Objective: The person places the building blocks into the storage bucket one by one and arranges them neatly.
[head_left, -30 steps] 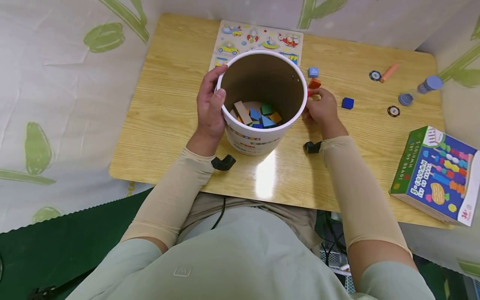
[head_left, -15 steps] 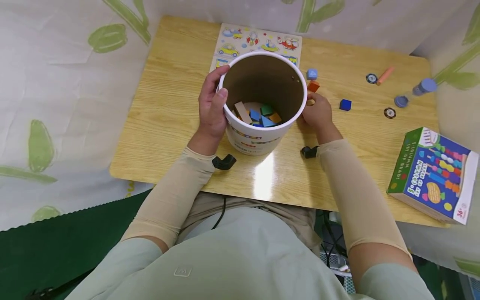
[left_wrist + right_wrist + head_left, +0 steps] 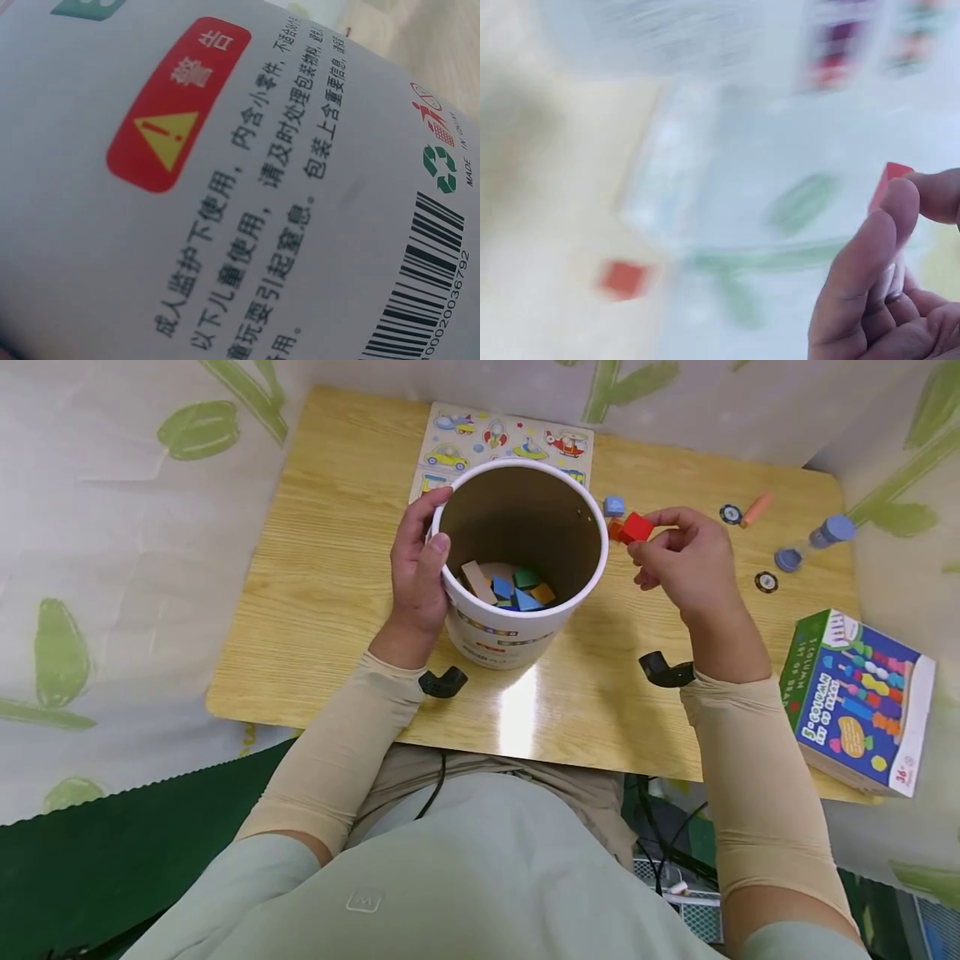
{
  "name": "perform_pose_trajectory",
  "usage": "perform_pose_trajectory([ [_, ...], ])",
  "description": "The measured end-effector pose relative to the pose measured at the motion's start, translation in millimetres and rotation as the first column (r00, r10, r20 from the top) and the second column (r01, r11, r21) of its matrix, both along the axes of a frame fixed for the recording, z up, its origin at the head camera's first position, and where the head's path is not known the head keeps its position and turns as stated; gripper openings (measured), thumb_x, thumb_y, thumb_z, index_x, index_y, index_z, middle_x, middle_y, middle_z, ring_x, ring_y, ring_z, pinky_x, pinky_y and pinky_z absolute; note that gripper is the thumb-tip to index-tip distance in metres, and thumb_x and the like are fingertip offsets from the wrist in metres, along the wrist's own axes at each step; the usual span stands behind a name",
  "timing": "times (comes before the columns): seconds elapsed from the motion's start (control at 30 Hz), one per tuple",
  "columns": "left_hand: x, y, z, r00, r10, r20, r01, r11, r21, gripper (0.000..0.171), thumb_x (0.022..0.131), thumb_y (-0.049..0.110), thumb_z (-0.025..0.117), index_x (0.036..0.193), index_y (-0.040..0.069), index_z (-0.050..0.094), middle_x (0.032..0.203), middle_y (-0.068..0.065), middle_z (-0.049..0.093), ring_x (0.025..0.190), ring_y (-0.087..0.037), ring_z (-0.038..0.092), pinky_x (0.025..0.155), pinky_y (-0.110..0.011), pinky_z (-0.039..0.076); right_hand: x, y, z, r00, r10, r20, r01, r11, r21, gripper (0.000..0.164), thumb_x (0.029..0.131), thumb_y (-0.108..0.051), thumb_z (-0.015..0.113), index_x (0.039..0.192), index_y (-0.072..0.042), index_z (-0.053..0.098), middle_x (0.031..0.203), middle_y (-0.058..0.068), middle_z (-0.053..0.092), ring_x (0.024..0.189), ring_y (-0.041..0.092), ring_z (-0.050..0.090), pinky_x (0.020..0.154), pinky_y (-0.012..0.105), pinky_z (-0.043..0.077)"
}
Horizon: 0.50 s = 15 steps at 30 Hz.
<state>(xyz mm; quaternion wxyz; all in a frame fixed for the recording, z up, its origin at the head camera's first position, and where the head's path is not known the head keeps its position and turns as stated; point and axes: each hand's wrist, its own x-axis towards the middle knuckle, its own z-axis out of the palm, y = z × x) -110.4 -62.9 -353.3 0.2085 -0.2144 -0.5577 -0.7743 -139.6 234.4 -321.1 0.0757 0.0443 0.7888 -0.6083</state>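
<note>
A white bucket (image 3: 498, 639) with a brown inside stands on the table, and several wooden blocks (image 3: 527, 600) lie at its bottom. On its left side my left hand (image 3: 417, 581) grips the bucket at the rim; the left wrist view shows only the bucket's printed wall (image 3: 90, 247). Right of the bucket, my right hand (image 3: 693, 556) pinches a red block (image 3: 637, 527) between thumb and fingers, raised above the table. In the right wrist view the red block (image 3: 891, 180) is partly hidden by the fingers. An orange block (image 3: 615, 530) and a light blue block (image 3: 613, 506) sit just beyond it.
Behind the bucket lies a picture puzzle board (image 3: 450, 435). Toward the right are two round chips, one of them a black chip (image 3: 766, 582), an orange stick (image 3: 757, 510) and a blue-capped sand timer (image 3: 813, 543). A bead-set box (image 3: 855, 702) stands at the right edge.
My right hand has risen away from the bucket's right side with the red block in its pinch. It now covers the spot of the dark blue cube. The left hand keeps its grip.
</note>
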Motion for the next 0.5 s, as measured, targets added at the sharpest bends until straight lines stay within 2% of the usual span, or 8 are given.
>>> perform_pose_trajectory([
  [0.1,-1.2,-1,-0.3,1.0,-0.002,0.003,0.002,1.0,0.0,0.052,0.08,0.013,0.037,0.125,-0.013,0.036,0.125,-0.029,0.043,0.116,-0.036,0.041,0.095,-0.046,0.04,10.2,-13,28.5,0.994,0.067,-0.092,-0.072,0.996,-0.053,0.032,0.079,-0.008,0.072,0.111,-0.005,0.064,0.074,0.013,0.061,0.049,0.023,0.057,0.054,0.026,0.053],
  [0.2,-2.5,0,-1.1,1.0,-0.019,-0.002,0.019,1.0,-0.007,0.052,0.081,0.013,0.036,0.126,-0.013,0.035,0.126,-0.035,0.038,0.117,-0.043,0.037,0.096,-0.047,0.039,19.2,-27,43.9,0.982,0.131,-0.139,-0.146,0.983,-0.106,0.031,0.077,-0.004,0.072,0.108,-0.002,0.065,0.072,0.015,0.059,0.048,0.024,0.055,0.052,0.025,0.052],
  [0.33,-4.2,3,-2.5,1.0,-0.027,-0.013,0.026,1.0,-0.011,0.051,0.081,0.012,0.036,0.125,-0.014,0.034,0.125,-0.038,0.035,0.117,-0.048,0.034,0.097,-0.05,0.038,26.4,-42,50.9,0.971,0.184,-0.154,-0.202,0.974,-0.107,0.029,0.077,-0.002,0.072,0.105,0.0,0.064,0.071,0.015,0.058,0.05,0.023,0.054,0.05,0.025,0.052],
  [0.5,-3.6,4,-0.7,1.0,-0.023,-0.014,0.023,1.0,-0.016,0.051,0.082,0.012,0.036,0.125,-0.015,0.034,0.125,-0.039,0.035,0.116,-0.049,0.033,0.097,-0.051,0.038,30.5,-51,51.7,0.96,0.226,-0.165,-0.236,0.971,-0.041,0.026,0.078,-0.004,0.07,0.104,-0.002,0.065,0.07,0.015,0.058,0.05,0.023,0.051,0.05,0.027,0.05],
])
